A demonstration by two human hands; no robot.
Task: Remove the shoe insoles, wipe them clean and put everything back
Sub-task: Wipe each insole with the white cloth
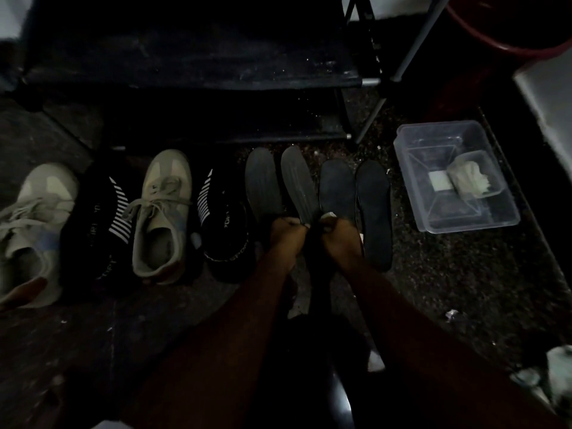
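Several dark insoles lie side by side on the floor. My left hand (286, 233) grips the near end of a grey ribbed insole (298, 181), with another grey insole (263, 184) to its left. My right hand (339, 233) holds a small pale cloth (328, 215), only a corner of it showing, at the near end of a darker insole (337, 187). A last dark insole (376, 212) lies on the right. Two beige sneakers (161, 212) (34, 224) and two black striped shoes (99, 224) (223, 224) stand in a row on the left.
A clear plastic tub (501, 212) holding a smaller container with pale cloths (467, 178) sits on the floor at right. A black shoe rack (198, 72) stands behind the shoes. A red basin rim (483, 35) shows at top right. The scene is dim.
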